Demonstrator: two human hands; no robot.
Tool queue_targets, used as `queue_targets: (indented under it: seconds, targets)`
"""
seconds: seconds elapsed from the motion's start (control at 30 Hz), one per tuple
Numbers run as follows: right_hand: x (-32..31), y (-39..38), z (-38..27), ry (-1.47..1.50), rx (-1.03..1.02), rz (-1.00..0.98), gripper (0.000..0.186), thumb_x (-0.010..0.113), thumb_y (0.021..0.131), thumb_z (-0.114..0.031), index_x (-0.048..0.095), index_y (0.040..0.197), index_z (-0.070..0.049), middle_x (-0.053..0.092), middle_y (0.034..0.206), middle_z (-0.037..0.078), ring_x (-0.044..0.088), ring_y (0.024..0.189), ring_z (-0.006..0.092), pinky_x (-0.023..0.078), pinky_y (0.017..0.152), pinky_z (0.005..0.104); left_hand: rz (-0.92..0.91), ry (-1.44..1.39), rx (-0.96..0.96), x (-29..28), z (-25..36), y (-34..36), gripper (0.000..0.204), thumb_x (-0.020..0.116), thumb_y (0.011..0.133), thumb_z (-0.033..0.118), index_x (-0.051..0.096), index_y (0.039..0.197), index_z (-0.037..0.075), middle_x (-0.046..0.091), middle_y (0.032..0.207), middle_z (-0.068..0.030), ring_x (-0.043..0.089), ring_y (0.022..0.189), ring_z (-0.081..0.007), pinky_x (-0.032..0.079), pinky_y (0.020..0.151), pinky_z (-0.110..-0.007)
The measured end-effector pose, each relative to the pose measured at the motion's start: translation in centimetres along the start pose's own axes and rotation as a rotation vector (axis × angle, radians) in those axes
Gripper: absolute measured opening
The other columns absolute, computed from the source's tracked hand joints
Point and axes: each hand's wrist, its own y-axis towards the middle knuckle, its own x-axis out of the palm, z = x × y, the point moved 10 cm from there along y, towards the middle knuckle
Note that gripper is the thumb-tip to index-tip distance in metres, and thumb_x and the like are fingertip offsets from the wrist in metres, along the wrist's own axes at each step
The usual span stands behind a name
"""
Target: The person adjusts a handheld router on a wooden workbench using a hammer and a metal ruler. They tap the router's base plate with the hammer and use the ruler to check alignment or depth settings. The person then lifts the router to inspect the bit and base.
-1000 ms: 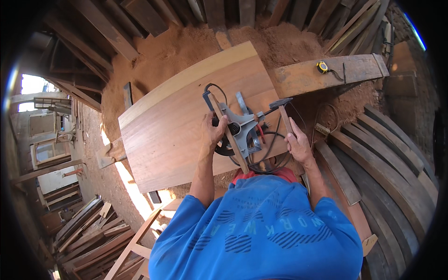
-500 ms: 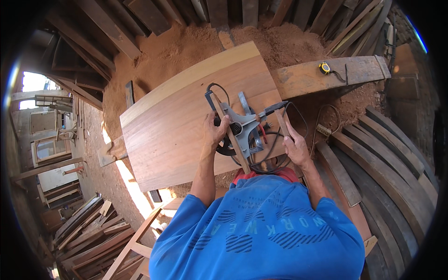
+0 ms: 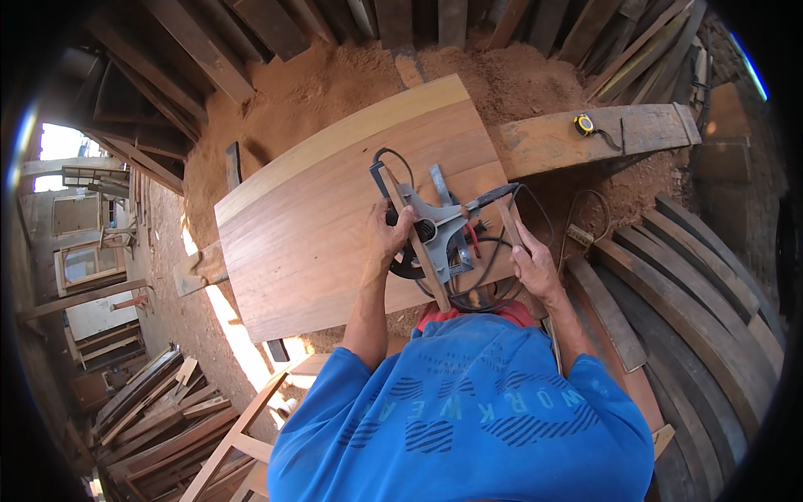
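**Grey tool frame [image 3: 452,231]: position, grip and handling**

Head view. The grey tool frame is over the right-hand part of the broad wooden panel [image 3: 309,238], close to the front of the person's blue shirt [image 3: 468,402]. Whether its weight bears on the panel cannot be told. A narrow wooden strip [image 3: 430,266] lies along the left side of the frame, and a dark cord [image 3: 409,167] loops above it.

Left hand [image 3: 390,233]: closed around the left side of the assembly, with the thumb toward the strip. The fingers are partly hidden.

Right hand [image 3: 534,263]: closed on the wooden handle of a hammer [image 3: 507,219]. The hammer's upper end is beside the dark arm at the frame's right; contact cannot be confirmed.

Handling: the frame looks metallic and is probably stiff and moderately heavy, with its load unevenly spread. Its smooth faces may be slippery if dusty. The strip is likely light and stiff, but could split under a hard blow. Take hold at the left side, frame and strip together, with fingers clear of the hammer and cord.

Surroundings: a yellow-and-black tape measure [image 3: 583,125] rests on a thick timber [image 3: 535,144] beyond the panel's right edge.
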Motion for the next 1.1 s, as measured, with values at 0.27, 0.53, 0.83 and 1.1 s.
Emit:
queue_targets:
  seconds: [0.27,0.53,0.83,1.1]
  targets:
    - [-0.6,0.3,-0.9,0.013,0.1,-0.045,0.064,0.054,0.104,-0.022,0.038,0.162,-0.001,0.061,0.082,0.003,0.054,0.065,0.0081,0.049,0.061,0.0269,-0.023,0.119,-0.023,-0.1,1.6,-0.2,0.049,0.073,0.091,0.04,0.068,0.112,-0.004,0.072,0.097,-0.0209,0.07,0.089,-0.031,0.053,0.08,-0.043]
    - [-7.3,10.6,-3.7,-0.523,-0.339,0.25,0.045,0.055,0.101,-0.02,0.055,0.142,0.0,0.066,0.085,0.01,0.064,0.062,0.0175,0.054,0.063,0.0362,-0.004,-0.033,-0.207,0.0,-0.6,-1.4,0.049,0.076,0.091,0.038,0.066,0.111,-0.006,0.069,0.096,-0.0186,0.068,0.09,-0.0281,0.054,0.078,-0.041]
    - [-1.2,21.3,6.0,-0.275,0.203,-0.124,0.034,0.06,0.099,-0.015,0.06,0.128,0.004,0.067,0.087,0.013,0.067,0.065,0.0237,0.055,0.066,0.0385,0.233,-0.113,-0.325,-1.5,-3.3,-3.4,0.082,0.077,0.093,0.041,0.038,0.143,-0.01,0.052,0.136,-0.0309,0.053,0.129,-0.0399,0.041,0.112,-0.05]
    - [0.9,14.2,3.4,-0.734,-0.147,0.132,0.035,0.061,0.097,-0.016,0.065,0.125,0.004,0.069,0.118,0.03,0.065,0.114,0.0475,0.051,0.099,0.0484,0.084,0.611,0.29,-4.1,5.7,-2.0,0.052,0.072,0.096,0.04,0.062,0.141,0.018,0.035,0.161,-0.0263,0.027,0.149,-0.0503,0.02,0.121,-0.064]
